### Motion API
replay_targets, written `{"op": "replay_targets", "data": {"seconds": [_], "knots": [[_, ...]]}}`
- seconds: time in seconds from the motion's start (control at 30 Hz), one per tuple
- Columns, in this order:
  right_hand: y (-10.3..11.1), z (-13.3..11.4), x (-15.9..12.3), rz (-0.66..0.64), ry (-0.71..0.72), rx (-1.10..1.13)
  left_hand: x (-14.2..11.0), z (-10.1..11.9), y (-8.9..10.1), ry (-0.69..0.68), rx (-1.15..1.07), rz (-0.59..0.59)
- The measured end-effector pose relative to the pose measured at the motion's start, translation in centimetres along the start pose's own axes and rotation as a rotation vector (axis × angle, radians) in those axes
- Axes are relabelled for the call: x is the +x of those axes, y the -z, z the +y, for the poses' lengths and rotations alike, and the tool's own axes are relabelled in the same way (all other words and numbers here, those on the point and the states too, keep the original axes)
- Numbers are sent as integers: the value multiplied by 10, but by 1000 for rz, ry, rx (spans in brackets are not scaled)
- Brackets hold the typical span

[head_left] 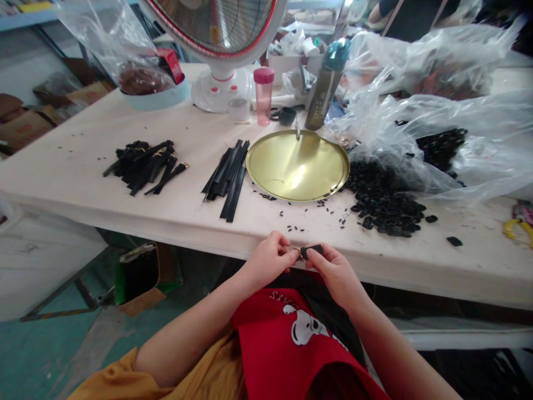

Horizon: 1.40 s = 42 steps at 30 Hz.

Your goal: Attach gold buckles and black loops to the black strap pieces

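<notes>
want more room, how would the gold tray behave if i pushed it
The gold tray looks like thin, shiny metal, so probably stiff and fairly light. Lying flat and low, it would likely slide rather than tip, perhaps nudging the small black bits by its near edge.

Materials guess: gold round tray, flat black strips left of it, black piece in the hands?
Gold round tray: probably thin metal, glossy finish; it shows a sharp bright glare.
Flat black strips: perhaps leather or synthetic, low sheen; straight edges, faint highlights. Grain not readable.
Held black piece: dark, looks matte; possibly the same material, but small and partly covered, so unconfirmed.
</notes>
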State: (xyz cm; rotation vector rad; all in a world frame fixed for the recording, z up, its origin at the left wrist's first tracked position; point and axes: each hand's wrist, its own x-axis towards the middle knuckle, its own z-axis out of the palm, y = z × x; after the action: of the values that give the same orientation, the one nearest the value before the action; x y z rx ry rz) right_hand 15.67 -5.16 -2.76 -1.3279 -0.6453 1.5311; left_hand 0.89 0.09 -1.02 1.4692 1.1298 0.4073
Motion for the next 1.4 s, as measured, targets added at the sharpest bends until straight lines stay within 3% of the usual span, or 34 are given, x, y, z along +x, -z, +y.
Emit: {"op": "replay_targets", "data": {"seconds": [0.17,0.3,0.37,0.57,0.7,0.77,0.9,1.0,1.1,1.17,1.27,1.33,1.4], "knots": [[-5,3,0,28,126,-224,-6,-11,-5,-5,-87,-53],[-5,11,9,198,282,-523,-7,-18,-11,-17,-29,-54],[-3,12,12,221,300,-557,-4,-21,-11,14,-37,-53],[5,5,8,4,120,-134,6,-17,-1,114,-134,-111],[9,6,8,-13,-36,-20,7,-9,3,106,-85,-173],[9,10,10,-21,-102,29,7,-6,3,53,-1,-144],[9,20,16,-168,-257,174,6,-8,2,-14,146,-46],[9,24,16,-207,-287,244,6,-11,2,-2,185,-45],[8,24,14,-223,-259,217,6,-11,4,17,183,-127],[7,23,13,-180,-222,150,4,-9,6,50,223,-158],[7,22,12,19,-107,-49,-1,-8,9,85,266,-126],[7,22,11,157,-6,-208,-5,-8,10,79,187,-147],[7,22,10,196,42,-273,-8,-10,9,86,89,-196]]}}
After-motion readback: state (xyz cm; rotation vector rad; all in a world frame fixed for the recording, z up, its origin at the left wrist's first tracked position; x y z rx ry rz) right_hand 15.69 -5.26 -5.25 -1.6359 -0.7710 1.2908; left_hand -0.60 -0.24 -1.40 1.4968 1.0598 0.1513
